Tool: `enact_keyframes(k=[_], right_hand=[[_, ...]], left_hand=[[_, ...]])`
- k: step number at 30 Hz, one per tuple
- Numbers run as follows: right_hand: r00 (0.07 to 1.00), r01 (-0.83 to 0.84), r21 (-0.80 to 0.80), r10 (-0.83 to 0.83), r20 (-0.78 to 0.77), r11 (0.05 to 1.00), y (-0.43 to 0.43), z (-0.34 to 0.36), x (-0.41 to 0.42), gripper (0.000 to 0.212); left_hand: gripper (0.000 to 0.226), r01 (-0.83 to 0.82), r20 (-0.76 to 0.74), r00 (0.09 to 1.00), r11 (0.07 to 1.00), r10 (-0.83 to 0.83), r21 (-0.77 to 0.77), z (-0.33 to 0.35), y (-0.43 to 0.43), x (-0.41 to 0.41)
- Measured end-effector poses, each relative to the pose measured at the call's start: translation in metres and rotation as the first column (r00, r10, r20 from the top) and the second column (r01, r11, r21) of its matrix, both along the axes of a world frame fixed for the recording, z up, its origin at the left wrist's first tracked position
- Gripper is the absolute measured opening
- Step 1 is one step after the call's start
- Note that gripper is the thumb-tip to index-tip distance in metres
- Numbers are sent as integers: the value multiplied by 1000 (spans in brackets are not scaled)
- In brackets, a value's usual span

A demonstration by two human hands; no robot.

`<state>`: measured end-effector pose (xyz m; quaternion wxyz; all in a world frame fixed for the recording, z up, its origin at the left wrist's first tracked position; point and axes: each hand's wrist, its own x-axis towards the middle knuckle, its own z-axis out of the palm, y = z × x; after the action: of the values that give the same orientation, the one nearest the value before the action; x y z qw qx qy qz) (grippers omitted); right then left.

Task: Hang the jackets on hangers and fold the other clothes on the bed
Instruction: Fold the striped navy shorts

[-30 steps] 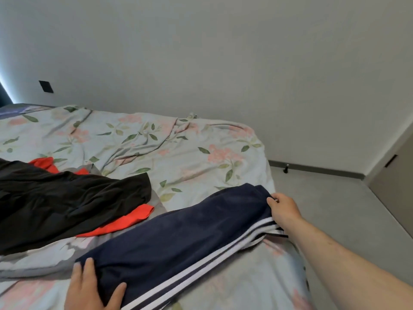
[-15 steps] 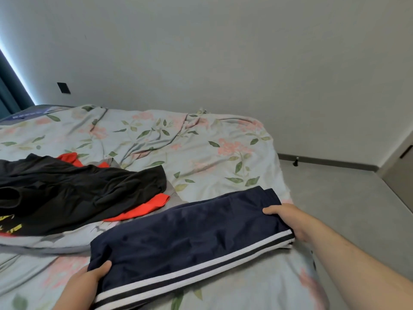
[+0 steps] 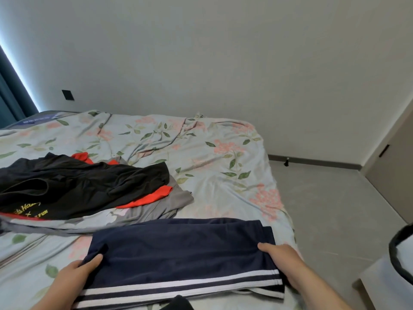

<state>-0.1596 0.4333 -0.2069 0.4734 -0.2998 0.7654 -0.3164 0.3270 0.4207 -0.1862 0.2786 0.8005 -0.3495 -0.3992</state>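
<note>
Navy white-striped track trousers [image 3: 178, 253] — now pulled nearer, squared | left hand [image 3: 73, 276], right hand [image 3: 283, 262] pinch their ends | fold looks nearly done

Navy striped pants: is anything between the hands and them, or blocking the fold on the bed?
Nothing visible. The left hand and right hand each grip an end of the navy striped pants, flat on the bed. The clothes pile lies just behind their far edge, to the left.

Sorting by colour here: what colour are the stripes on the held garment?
White stripes on the navy garment; head view.
</note>
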Motion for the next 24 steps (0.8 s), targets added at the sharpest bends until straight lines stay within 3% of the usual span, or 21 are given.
enact_keyframes(k=[6,12,18,21,24], right_hand=[[991,21,-25,-24,-131,999,15,-2,1,41],[999,-32,-149,25,-47,988,28,-11,-2,17],[998,-27,-183,16,-62,983,30,-11,3,15],[999,-32,-178,33,-1,984,30,-10,1,14],[968,57,-168,-13,250,984,32,-3,-3,19]], left_hand=[[30,106,109,988,994,-107,8,-2,2,4],[27,88,274,960,993,-66,-72,-22,-2,-6],[29,94,375,926,989,-46,-110,-39,9,-12],[31,74,348,937,990,-27,-123,-38,11,-13],[25,63,272,962,990,-26,-129,-37,12,-13]])
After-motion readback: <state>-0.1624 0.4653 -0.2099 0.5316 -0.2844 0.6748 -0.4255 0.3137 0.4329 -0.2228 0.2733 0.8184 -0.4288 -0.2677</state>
